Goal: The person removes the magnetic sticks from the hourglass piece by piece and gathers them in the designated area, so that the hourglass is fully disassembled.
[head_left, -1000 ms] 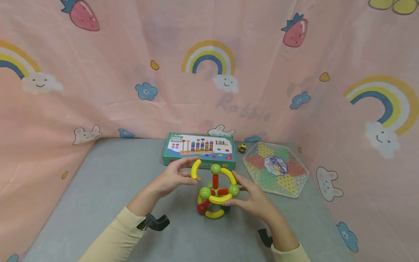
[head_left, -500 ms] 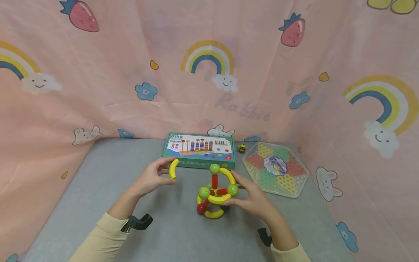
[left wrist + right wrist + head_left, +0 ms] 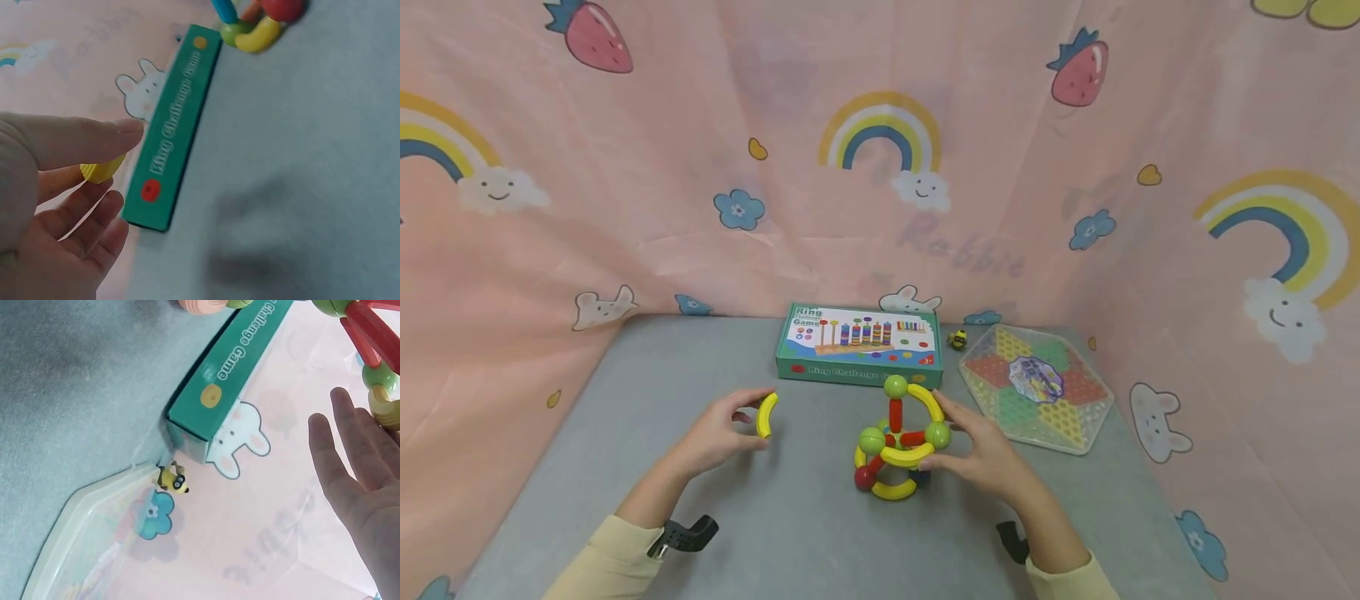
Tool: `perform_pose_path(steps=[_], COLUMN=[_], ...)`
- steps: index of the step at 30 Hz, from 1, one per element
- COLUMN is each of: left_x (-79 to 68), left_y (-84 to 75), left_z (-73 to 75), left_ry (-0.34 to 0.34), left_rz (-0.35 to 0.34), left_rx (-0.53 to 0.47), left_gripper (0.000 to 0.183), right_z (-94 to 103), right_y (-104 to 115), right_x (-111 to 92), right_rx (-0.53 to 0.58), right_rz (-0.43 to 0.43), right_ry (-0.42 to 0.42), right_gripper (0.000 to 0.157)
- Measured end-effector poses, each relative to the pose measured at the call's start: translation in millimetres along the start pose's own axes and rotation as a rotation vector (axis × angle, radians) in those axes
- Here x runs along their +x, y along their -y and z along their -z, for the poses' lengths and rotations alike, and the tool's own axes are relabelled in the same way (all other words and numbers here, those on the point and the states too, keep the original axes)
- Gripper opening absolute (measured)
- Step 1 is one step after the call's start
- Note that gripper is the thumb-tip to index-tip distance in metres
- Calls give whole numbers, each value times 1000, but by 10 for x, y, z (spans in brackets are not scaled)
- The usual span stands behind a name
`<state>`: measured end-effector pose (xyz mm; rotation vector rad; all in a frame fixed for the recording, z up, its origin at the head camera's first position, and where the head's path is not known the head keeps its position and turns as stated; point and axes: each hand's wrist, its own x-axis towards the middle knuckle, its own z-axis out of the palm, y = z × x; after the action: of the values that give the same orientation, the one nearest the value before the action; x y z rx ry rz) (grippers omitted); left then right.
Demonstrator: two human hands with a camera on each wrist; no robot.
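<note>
My left hand [image 3: 718, 433] pinches a yellow curved toy rod [image 3: 767, 415] between thumb and fingertips, above the table and well left of the toy structure. In the left wrist view the thumb and fingers hide most of this rod [image 3: 103, 170]. A magnetic ball-and-stick structure [image 3: 907, 457] stands mid-table, built of green, red and dark blue balls with red straight and yellow curved rods. My right hand [image 3: 985, 450] holds its right side, thumb at the front yellow curve and fingers by the upper right one. The right wrist view shows only part of the structure [image 3: 378, 378].
Behind the structure lies a green Ring Challenge Game box [image 3: 859, 346]. A small yellow-and-black bee figure [image 3: 957, 339] sits beside it. Farther right is a hexagonal Chinese checkers board [image 3: 1037, 388]. A pink patterned cloth [image 3: 820, 250] borders the grey table [image 3: 647, 375] at back and sides.
My left hand has drawn away from the structure to the left and slightly nearer, carrying the yellow curved rod. The right hand and the structure have stayed in place.
</note>
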<state>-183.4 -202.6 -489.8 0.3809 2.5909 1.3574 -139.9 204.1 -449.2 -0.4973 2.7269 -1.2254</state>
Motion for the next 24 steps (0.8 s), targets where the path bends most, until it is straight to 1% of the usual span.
perform_pose_path(steps=[4, 7, 11, 16, 20, 24], left_x=[-81, -143, -256, -389, -433, -423], left_y=[162, 243, 342, 464, 538, 576], left_z=[-35, -55, -60, -53, -68, -104], left_ry=[5, 19, 32, -2, -24, -25], left_rz=[10, 9, 25, 48, 54, 87], left_rx=[81, 117, 133, 149, 186, 226], left_gripper=[75, 76, 76, 77, 77, 77], right_z=[-10, -14, -17, -17, -13, -7], right_y=[-5, -10, -12, -10, -18, -23], right_x=[-1, -2, -6, -6, -1, -2], right_rx=[-10, -18, -24, -17, -13, -18], right_rz=[13, 24, 23, 29, 29, 27], right_ry=[-6, -15, -12, 1, -3, -5], right_gripper=[98, 98, 99, 98, 98, 98])
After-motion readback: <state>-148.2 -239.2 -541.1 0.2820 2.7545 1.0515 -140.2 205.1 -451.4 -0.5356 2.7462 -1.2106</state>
